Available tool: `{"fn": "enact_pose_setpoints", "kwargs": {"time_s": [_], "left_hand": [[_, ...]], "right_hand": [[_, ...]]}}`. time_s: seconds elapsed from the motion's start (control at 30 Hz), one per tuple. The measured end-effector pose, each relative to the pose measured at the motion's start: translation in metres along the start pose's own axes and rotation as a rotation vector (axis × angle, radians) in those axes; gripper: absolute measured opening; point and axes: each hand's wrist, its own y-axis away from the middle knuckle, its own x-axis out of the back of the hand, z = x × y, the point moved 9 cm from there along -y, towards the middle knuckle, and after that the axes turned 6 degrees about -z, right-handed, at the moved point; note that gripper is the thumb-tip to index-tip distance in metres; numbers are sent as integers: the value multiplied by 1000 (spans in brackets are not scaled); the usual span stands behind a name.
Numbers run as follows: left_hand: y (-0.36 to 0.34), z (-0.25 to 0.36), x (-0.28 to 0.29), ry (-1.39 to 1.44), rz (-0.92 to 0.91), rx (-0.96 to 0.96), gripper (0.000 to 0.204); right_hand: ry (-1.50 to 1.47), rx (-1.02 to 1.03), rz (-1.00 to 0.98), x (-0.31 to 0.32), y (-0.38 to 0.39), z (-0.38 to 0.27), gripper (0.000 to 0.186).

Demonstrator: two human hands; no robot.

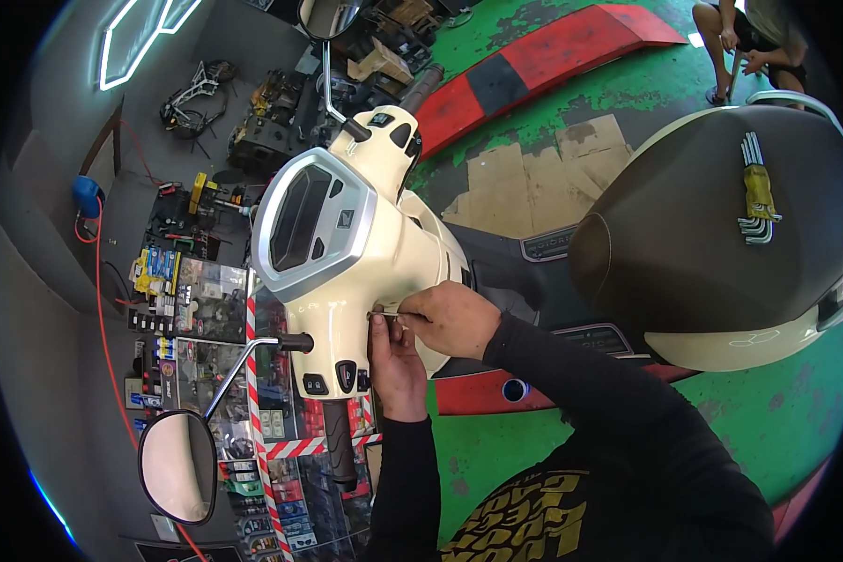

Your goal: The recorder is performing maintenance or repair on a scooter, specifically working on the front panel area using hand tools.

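My right hand (454, 318) is closed, pinching a thin metal tool (400, 315) whose exact kind I cannot make out. The tool points left, toward the rear edge of the cream handlebar cover (332, 314) of a scooter. Just below it, my left hand (398, 370) is upright with its thumb raised by the tool's tip and its other fingers curled; what they grip is hidden. The two hands almost touch. On the brown scooter seat (693, 234), to the right, lies a hex key set (759, 192) in a yellow holder.
Mirrors on stalks stick out, the nearer mirror (178, 465) at lower left. A black handlebar grip (339, 445) lies left of my forearm. Flattened cardboard (525, 183) and a red ramp (553, 61) are beyond the scooter. Another person (754, 47) sits at the far right.
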Motion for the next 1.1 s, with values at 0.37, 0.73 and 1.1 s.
{"fn": "enact_pose_setpoints", "kwargs": {"time_s": [0.37,0.73,1.1], "left_hand": [[1,1,-3,112,-46,-18,19],[5,-3,-15,300,-48,5,16],[2,-9,-9,415,5,-68,15]], "right_hand": [[-19,-15,14,-3,-2,-1,21],[-403,-254,-116,-20,-6,14,30],[-969,-748,-578,-33,30,2,24]]}}
